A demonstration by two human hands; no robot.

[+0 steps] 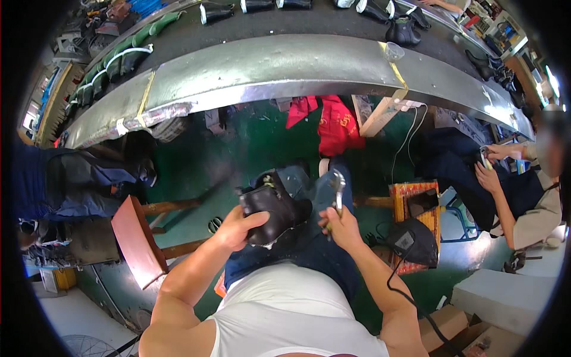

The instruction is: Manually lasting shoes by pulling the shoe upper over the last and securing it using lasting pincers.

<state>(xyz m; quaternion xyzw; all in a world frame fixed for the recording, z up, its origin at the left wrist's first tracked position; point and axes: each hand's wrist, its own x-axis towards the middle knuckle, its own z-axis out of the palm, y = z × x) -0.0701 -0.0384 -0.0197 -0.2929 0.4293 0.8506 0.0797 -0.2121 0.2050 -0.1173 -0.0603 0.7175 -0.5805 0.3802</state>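
black boot (275,215): it is short, of ankle height, with a smooth and slightly shiny surface.
boot pose: it is tilted, the toe is directed to the right, and the upper end is toward the upper left.
boot edge: a small whitish bit is seen at the lower side.
boot place: in the left hand (237,229), above the legs, with the thumb lying flat on its side.
metal hand tool (339,184): the head is silver and shiny, the handle is partly yellow-green.
tool pose: nearly upright in the right hand (341,228), head upward, apart from the boot.
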